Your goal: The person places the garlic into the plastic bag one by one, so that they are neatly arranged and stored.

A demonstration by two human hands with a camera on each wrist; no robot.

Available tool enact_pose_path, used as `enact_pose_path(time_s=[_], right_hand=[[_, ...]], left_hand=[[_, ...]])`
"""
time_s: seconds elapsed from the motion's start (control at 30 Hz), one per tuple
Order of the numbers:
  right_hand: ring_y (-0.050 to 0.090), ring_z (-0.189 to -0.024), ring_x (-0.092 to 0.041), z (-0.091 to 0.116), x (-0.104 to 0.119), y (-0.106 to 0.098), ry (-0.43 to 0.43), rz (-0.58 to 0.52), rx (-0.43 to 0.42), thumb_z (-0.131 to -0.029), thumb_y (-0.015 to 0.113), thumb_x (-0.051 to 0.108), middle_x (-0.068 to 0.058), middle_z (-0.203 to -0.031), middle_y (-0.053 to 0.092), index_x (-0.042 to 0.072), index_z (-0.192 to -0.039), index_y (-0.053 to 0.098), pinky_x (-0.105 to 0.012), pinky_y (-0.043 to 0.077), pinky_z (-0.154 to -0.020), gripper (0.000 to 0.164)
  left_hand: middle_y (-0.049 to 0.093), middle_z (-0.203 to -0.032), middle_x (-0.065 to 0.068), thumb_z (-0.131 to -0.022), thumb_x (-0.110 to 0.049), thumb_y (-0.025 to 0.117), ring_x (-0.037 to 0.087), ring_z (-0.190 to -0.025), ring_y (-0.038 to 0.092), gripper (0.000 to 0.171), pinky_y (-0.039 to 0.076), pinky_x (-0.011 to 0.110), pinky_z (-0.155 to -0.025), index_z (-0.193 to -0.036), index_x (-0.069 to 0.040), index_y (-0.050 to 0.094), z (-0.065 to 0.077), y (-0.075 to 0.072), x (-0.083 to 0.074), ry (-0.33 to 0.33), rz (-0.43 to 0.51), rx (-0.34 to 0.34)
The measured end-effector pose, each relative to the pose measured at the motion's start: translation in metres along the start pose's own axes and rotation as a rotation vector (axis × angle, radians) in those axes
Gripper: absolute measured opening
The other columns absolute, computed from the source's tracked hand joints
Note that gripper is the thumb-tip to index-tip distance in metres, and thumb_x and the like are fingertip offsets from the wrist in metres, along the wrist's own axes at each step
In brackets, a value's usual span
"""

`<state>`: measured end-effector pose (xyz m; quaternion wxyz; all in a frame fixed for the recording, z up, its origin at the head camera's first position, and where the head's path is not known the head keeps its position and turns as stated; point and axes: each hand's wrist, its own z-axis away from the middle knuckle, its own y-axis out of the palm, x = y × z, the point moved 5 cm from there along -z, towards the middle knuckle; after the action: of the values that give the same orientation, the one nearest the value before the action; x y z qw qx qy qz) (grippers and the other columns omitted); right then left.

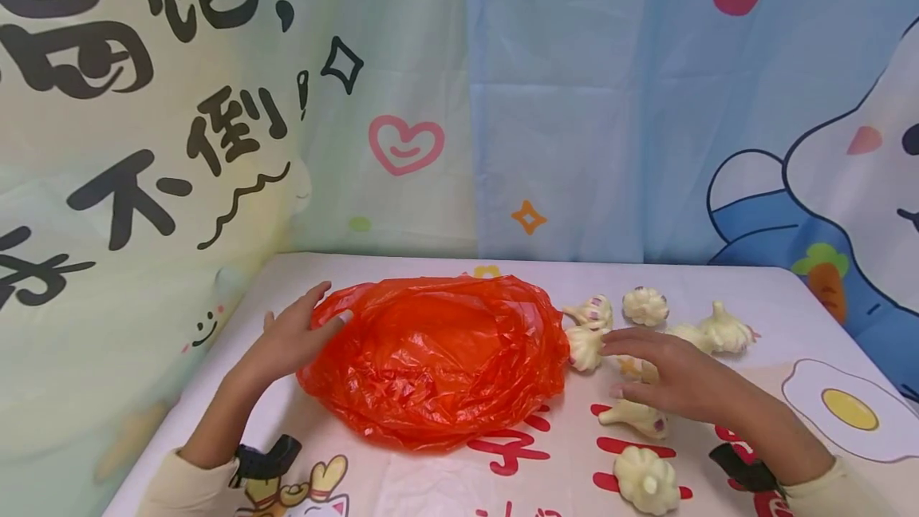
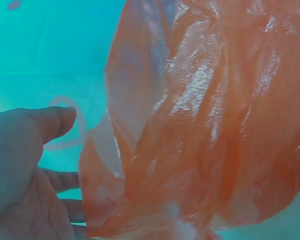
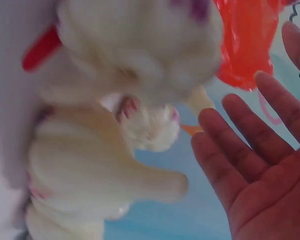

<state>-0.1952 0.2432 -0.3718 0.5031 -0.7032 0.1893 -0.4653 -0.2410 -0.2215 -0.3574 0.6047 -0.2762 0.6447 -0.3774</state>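
Note:
A crumpled red plastic bag point(image 1: 431, 365) lies on the table with its mouth spread wide. At its left edge is my left hand point(image 1: 290, 341). In the left wrist view the thumb stands apart from the bag, and the other fingers reach its edge; whether they touch it I cannot tell. My right hand point(image 1: 668, 369) hovers among garlic bulbs to the right of the bag, fingers extended and holding nothing. One garlic bulb point(image 1: 586, 348) sits beside the bag, near those fingertips. Another garlic bulb point(image 1: 635, 419) lies just below the hand. The right wrist view shows a garlic bulb point(image 3: 80, 165) close up, blurred.
More garlic lies on the right: a bulb point(image 1: 644, 306) at the back, a bulb point(image 1: 727, 329) farther right and a bulb point(image 1: 646, 481) near the front. A printed cloth covers the table point(image 1: 345, 266). Behind it hangs a patterned curtain point(image 1: 560, 142).

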Motion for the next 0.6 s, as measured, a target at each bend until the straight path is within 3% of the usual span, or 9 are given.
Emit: enact_pose_path(time_s=[0.07, 0.17, 0.37, 0.6], right_hand=[[0.053, -0.118, -0.038, 0.001, -0.001, 0.008, 0.026, -0.037, 0.061, -0.082, 0.075, 0.042, -0.011, -0.129, 0.059, 0.016, -0.122, 0.066, -0.040, 0.057, -0.078, 0.049], [0.054, -0.117, -0.038, 0.003, -0.003, 0.015, 0.056, -0.070, 0.112, -0.082, 0.075, 0.043, -0.012, -0.129, 0.058, 0.015, -0.122, 0.065, -0.040, 0.057, -0.079, 0.050], [0.054, -0.116, -0.037, 0.007, -0.007, 0.024, 0.126, -0.092, 0.154, -0.079, 0.078, 0.041, -0.010, -0.128, 0.059, 0.017, -0.121, 0.065, -0.039, 0.057, -0.079, 0.050], [0.056, -0.112, -0.034, 0.012, -0.006, 0.031, 0.191, -0.036, 0.209, -0.075, 0.082, 0.041, -0.006, -0.123, 0.061, 0.021, -0.118, 0.068, -0.049, 0.055, -0.083, 0.049]], left_hand=[[0.038, -0.147, 0.026, -0.095, -0.031, 0.059, 0.046, -0.132, 0.036, 0.072, 0.026, 0.070, -0.102, -0.151, 0.000, 0.025, 0.000, 0.003, 0.003, -0.014, 0.045, 0.011], [0.038, -0.147, 0.024, -0.095, -0.030, 0.060, 0.044, -0.130, 0.040, 0.073, 0.047, 0.059, -0.091, -0.152, -0.002, 0.024, -0.002, 0.006, 0.007, -0.034, 0.091, 0.016], [0.040, -0.146, 0.024, -0.095, -0.029, 0.061, 0.043, -0.126, 0.044, 0.072, 0.049, 0.055, -0.089, -0.151, -0.003, 0.025, -0.008, 0.014, 0.012, -0.059, 0.158, 0.011], [0.042, -0.143, 0.025, -0.095, -0.032, 0.060, 0.042, -0.124, 0.047, 0.072, 0.048, 0.055, -0.091, -0.150, 0.000, 0.026, -0.009, 0.022, 0.019, -0.084, 0.184, -0.012]])
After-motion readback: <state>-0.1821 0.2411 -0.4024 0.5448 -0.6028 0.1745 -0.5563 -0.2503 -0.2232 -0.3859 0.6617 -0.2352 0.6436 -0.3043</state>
